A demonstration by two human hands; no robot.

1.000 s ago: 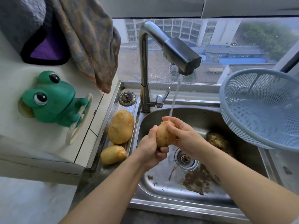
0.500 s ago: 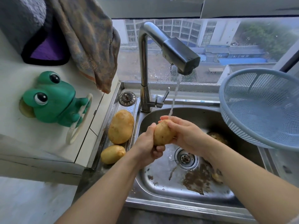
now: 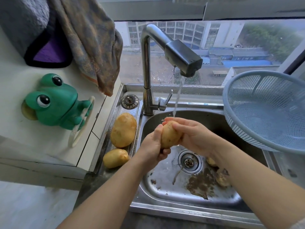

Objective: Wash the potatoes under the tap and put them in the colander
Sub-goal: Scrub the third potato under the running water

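Centre frame, the left hand point(image 3: 152, 147) and right hand point(image 3: 194, 136) each have a grip clamped on one potato point(image 3: 170, 136). They hold it under the tap point(image 3: 183, 58) stream so dirt rinses into the sink point(image 3: 165, 189). Two ledge potatoes point(image 3: 123, 129) wait left of centre. Two sink potatoes point(image 3: 222, 180), partly hidden, lie lower right. One colander point(image 3: 264, 111), at the right edge, holds none.

1. No word, number or brand can be read anywhere in this view.
2. On the back ledge of the sink point(image 3: 194, 106), to the right of the tap point(image 3: 146, 71), there are two small blue marks point(image 3: 205, 104). They look like a printed label, but they are too small and blurred to read.
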